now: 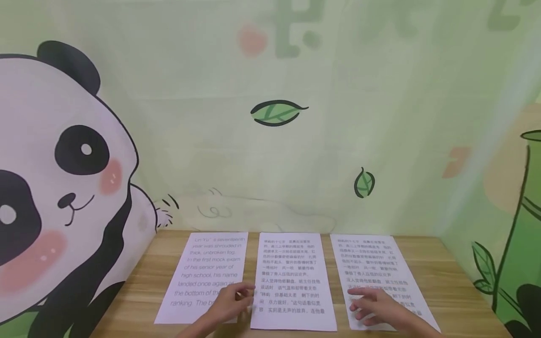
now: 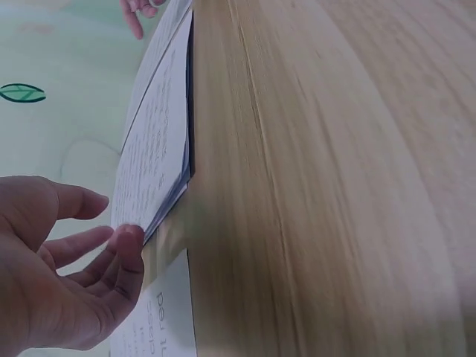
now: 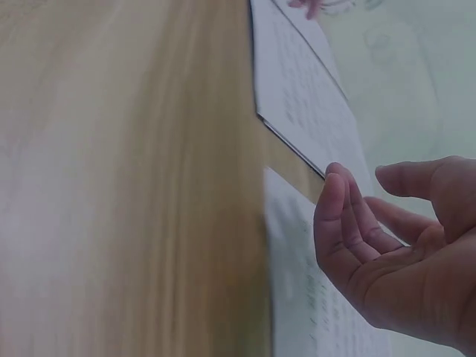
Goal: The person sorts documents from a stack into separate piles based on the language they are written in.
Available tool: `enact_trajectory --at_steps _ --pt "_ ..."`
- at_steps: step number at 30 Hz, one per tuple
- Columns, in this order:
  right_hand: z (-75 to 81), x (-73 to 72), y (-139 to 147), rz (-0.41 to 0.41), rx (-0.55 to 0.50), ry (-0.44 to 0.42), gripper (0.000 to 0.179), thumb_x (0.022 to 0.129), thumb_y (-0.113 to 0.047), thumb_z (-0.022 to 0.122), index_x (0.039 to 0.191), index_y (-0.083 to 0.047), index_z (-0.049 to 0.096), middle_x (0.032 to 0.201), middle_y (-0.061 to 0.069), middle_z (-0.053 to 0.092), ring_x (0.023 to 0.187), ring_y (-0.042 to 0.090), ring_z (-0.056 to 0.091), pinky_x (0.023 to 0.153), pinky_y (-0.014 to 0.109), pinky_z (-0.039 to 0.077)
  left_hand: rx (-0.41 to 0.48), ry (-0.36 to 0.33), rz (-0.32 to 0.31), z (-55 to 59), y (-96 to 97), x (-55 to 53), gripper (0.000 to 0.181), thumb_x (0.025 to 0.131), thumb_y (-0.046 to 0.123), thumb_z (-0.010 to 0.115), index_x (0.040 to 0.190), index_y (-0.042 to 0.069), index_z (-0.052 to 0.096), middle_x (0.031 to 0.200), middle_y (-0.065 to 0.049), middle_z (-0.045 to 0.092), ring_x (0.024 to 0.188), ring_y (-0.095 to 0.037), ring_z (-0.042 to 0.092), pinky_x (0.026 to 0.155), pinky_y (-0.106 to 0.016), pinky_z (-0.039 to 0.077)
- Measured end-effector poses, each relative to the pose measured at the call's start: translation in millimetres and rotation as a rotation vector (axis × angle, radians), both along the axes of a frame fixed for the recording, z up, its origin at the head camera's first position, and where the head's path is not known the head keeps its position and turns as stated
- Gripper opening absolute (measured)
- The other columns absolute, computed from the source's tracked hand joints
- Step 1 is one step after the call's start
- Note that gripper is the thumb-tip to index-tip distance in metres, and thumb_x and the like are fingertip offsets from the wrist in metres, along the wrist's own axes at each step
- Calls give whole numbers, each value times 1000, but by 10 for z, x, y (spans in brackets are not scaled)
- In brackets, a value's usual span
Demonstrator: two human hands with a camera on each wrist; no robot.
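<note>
Three white printed sheets lie side by side on a wood-grain table. English text covers the left sheet (image 1: 209,267); the middle sheet (image 1: 291,263) and the right sheet (image 1: 365,258) carry Chinese characters. My left hand (image 1: 232,303) hovers above the gap between the left and middle sheets, fingers loosely bent and holding nothing. In the left wrist view its fingertips are close to the middle sheet's edge; contact cannot be told. Over the lower left part of the right sheet is my right hand (image 1: 374,307), its thumb and fingers apart with nothing between them.
The wood-grain tabletop (image 1: 139,291) runs back to a pale green backdrop (image 1: 190,117). A large panda (image 1: 93,110) is printed on its left, with leaves (image 1: 276,113) in the middle and a bamboo stalk (image 1: 524,225) at the right.
</note>
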State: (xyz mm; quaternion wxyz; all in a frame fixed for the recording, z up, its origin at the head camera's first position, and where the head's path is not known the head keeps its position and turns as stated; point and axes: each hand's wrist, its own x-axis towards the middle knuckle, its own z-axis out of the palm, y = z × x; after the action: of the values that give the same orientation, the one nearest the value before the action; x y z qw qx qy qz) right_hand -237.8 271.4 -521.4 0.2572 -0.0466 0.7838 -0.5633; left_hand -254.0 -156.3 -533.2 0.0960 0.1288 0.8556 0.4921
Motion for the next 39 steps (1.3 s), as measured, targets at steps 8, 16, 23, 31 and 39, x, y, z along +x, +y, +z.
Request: enact_trajectory --at_steps 8,16,23,31,39 --pt "-94 65 -228 76 -55 -72 60 102 -16 52 147 18 33 102 6 72 86 14 69 73 27 58 -109 131 -39 -94 -87 56 39 88 8 70 122 -9 66 97 -13 66 80 -14 57 67 -21 48" --pt "-196 121 -372 91 -179 -139 63 102 -17 53 148 20 30 100 7 70 82 11 66 72 24 56 -133 105 -75 -146 -38 47 40 86 8 70 122 -10 67 97 -11 65 84 -17 57 69 -23 48" --pt "-162 156 -431 99 -179 -149 62 103 -16 53 149 19 30 99 7 69 82 11 65 77 25 56 -90 102 -99 -146 -9 71 33 86 6 69 116 -8 70 97 -11 66 83 -15 56 70 -22 46" --pt "-147 150 -427 55 -129 -104 60 102 -17 53 149 16 35 99 7 70 82 13 67 72 27 57 -85 102 -82 -117 17 104 38 87 7 69 121 -10 67 99 -11 66 82 -13 56 68 -21 47" --pt "-131 79 -441 -52 -43 -25 52 101 -21 56 142 10 48 93 2 71 79 14 66 69 27 59 85 28 5 -66 100 136 33 93 10 68 121 -8 65 99 -12 68 80 -18 67 66 -20 53"
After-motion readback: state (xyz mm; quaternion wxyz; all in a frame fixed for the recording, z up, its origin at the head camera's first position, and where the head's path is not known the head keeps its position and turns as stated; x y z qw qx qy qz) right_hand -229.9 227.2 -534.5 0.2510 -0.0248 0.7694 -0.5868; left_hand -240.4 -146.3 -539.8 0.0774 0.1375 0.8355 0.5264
